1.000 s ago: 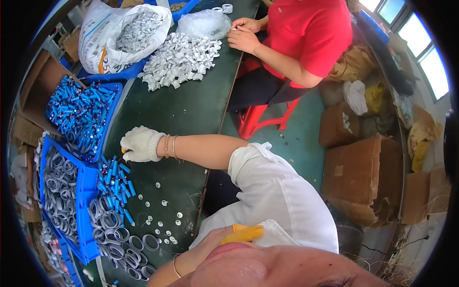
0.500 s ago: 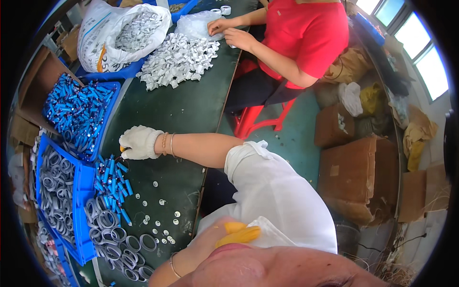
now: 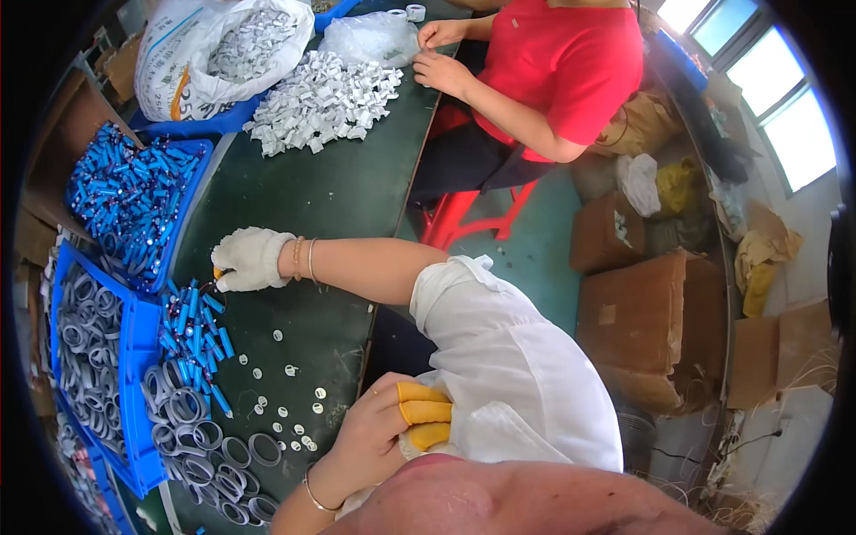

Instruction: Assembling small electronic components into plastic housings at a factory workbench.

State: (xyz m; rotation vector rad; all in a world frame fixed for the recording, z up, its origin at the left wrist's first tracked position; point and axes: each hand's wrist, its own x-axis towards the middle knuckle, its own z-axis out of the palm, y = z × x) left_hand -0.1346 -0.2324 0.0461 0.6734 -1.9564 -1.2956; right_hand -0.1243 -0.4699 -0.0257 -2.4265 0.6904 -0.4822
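Observation:
My right hand [image 3: 252, 259], in a white knit glove with yellow at the fingertips, reaches across the green table. Its fingers are curled closed beside a heap of blue cylinders [image 3: 192, 325] with thin dark wires. What lies within the fingers is hidden. My left hand [image 3: 379, 423] is folded back against my white shirt [image 3: 526, 374], yellow coverings on its bent fingers. Whether it grips cloth or something else does not show. Grey rings [image 3: 218, 473] lie piled near the blue cylinders. Small white discs [image 3: 283, 412] are scattered on the table between my two arms.
A blue bin [image 3: 138, 357] of grey rings and another holding blue cylinders [image 3: 134, 192] line the left. Beyond are a heap of white pieces [image 3: 325, 102] and a white sack [image 3: 169, 67]. A co-worker in red [image 3: 562, 71] sits alongside. Cardboard boxes [image 3: 629, 325] stand at right.
The whole view has shifted slightly. My left hand, blurred before, now shows clearly, its fingers bent against the shirt. My right hand stays by the blue cylinders. The co-worker's hands have moved a little.

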